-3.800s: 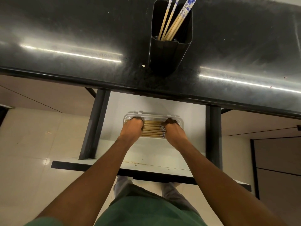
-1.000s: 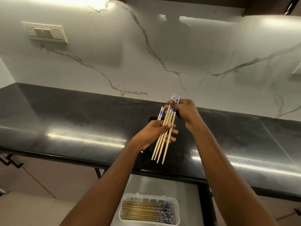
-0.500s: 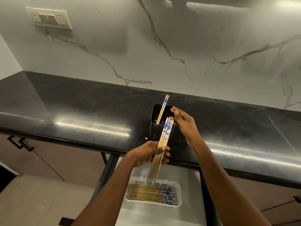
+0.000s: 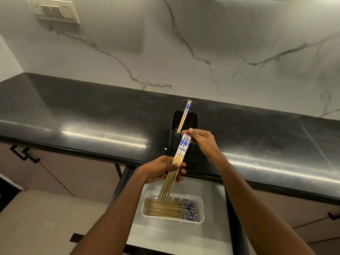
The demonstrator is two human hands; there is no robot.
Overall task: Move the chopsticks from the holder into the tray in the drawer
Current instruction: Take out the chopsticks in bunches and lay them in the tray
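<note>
My left hand (image 4: 161, 169) grips a bundle of several bamboo chopsticks (image 4: 181, 151) with blue-and-white tops, held upright and slightly tilted above the drawer. My right hand (image 4: 201, 139) pinches the tops of that bundle with its fingertips. Behind them the black holder (image 4: 191, 120) stands on the dark counter (image 4: 92, 115), with two chopsticks (image 4: 184, 115) leaning inside. Below, a white tray (image 4: 201, 212) in the open drawer (image 4: 176, 234) holds several chopsticks (image 4: 165, 208) lying flat, patterned ends to the right.
A marble wall (image 4: 184, 43) with a switch plate (image 4: 53, 11) rises behind the counter. Brown cabinet fronts with black handles (image 4: 24, 153) flank the drawer, whose black side rails (image 4: 233, 218) run forward. Tiled floor (image 4: 36, 218) lies at lower left.
The view tilted up from the drawer to the counter. Both hands left the tray, lifted a bundle out of the holder, and have lowered it toward the drawer; my right hand now touches its tops.
</note>
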